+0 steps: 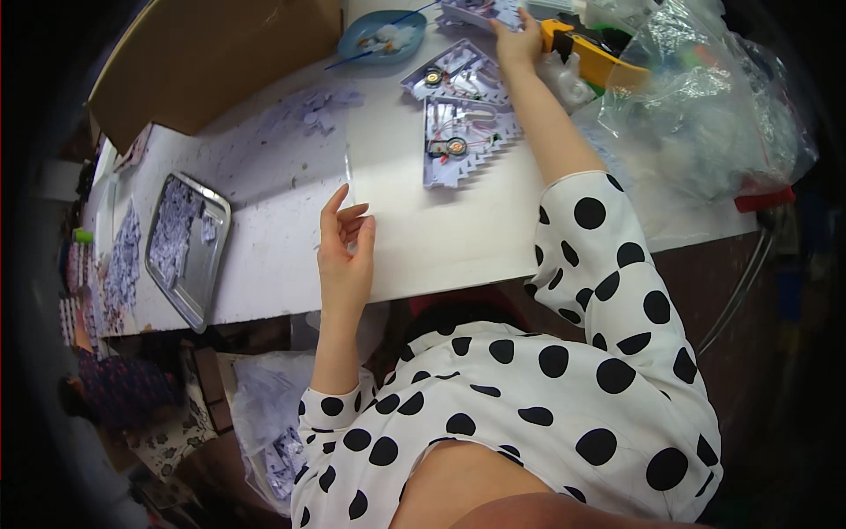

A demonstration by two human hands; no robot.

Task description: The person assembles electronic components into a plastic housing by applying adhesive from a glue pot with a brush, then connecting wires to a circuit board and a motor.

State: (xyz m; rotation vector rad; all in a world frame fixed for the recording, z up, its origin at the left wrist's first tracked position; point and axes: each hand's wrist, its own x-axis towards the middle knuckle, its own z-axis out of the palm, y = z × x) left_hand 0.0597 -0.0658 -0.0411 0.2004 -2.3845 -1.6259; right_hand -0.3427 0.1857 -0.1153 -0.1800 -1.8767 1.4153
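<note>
My left hand (345, 242) rests at the near edge of the white table (264, 264), fingers loosely apart, holding nothing, touching a white sheet (414, 220). My right hand (518, 40) reaches to the far side and lies on a pale purple triangular card piece (476, 11). Two more triangular card pieces lie between the hands: one (454, 75) with a small round part on it, the other (463, 141) with a round part and thin wires. Whether the right hand grips the far piece is unclear.
A metal tray (189, 251) of purple paper bits sits at the left. A cardboard box (211, 53) stands at the back left, a blue dish (381, 35) beside it. A yellow tool (586, 48) and clear plastic bags (714, 106) fill the right.
</note>
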